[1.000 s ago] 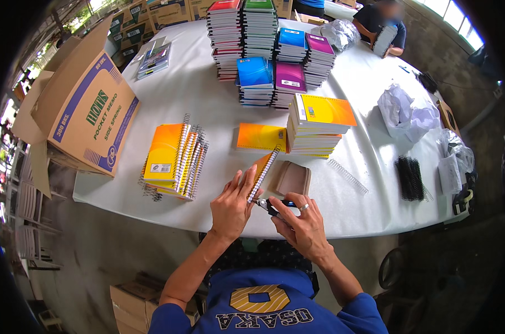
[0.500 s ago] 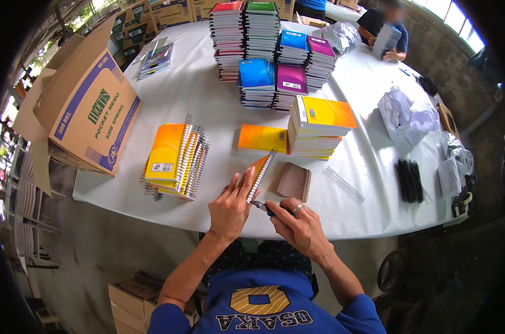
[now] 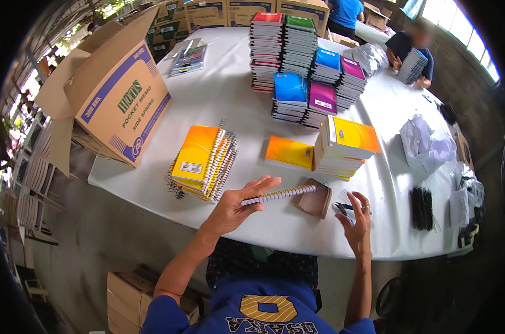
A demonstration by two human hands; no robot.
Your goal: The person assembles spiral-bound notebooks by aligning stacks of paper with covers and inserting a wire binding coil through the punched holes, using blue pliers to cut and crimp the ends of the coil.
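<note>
A small spiral notebook (image 3: 280, 195) is in my left hand (image 3: 237, 206), its white coil facing up and its far end over a worn brown block (image 3: 317, 201). My left thumb and fingers press it from both sides. To the right of the block, my right hand (image 3: 357, 222) is open, fingers spread above the table. Dark-handled pliers (image 3: 344, 207) lie between its thumb and fingers, seemingly let go. A loose wire coil (image 3: 371, 218) is partly hidden behind this hand. At left stands a pile of coiled yellow-orange notebooks (image 3: 199, 161).
Uncoiled yellow books form a stack (image 3: 347, 145), with a single orange one (image 3: 288, 152) beside it. Behind rise stacks of coloured notebooks (image 3: 291, 94). A large open carton (image 3: 124, 106) stands left; black coils (image 3: 422, 207) and plastic bags (image 3: 425, 145) lie right. A person (image 3: 411, 53) sits far right.
My right hand has moved right, away from the notebook, and opened around the pliers. My left hand has turned the notebook from upright-slanted to nearly crosswise. The view has shifted.
</note>
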